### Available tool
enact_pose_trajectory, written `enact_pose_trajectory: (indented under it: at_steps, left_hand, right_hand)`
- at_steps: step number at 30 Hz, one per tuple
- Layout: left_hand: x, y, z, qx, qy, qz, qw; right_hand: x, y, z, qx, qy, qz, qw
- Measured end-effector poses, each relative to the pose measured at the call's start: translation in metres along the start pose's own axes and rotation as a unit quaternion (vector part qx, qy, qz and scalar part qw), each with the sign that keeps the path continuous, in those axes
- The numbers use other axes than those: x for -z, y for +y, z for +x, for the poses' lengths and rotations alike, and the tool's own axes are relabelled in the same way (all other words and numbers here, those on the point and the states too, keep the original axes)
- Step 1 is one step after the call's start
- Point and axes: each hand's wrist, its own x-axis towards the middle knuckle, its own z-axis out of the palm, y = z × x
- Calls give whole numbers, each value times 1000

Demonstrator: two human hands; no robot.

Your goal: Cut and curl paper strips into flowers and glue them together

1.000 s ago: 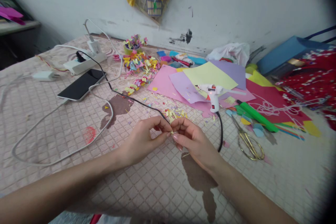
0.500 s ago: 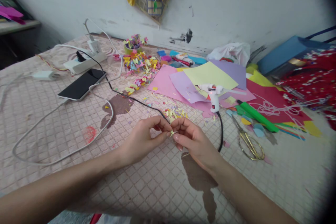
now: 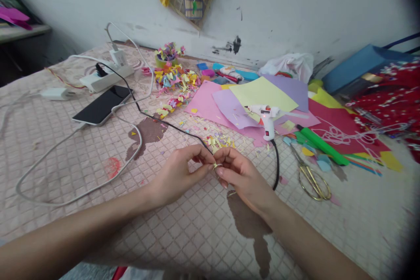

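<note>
My left hand and my right hand meet fingertip to fingertip over the middle of the table. Between their pinched thumbs and fingers is a small pale yellow paper strip, mostly covered by the fingertips. Both hands are closed on it. Just beyond the fingers lies a small heap of cut paper bits, mostly yellow. A white glue gun stands on the coloured sheets behind my right hand, with its black cord running down beside that hand.
Gold-handled scissors and a green marker-like stick lie to the right. Coloured paper sheets spread behind. At left are a phone, a power strip and looping white cable. A pile of paper pieces sits at the back.
</note>
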Motion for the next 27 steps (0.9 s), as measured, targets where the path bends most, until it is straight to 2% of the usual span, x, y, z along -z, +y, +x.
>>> enact_pose_trajectory:
  at_steps: [27]
  left_hand:
    - [0, 0, 0, -8, 6, 3, 1000]
  right_hand:
    - [-2, 1, 1, -10, 6, -7, 1000]
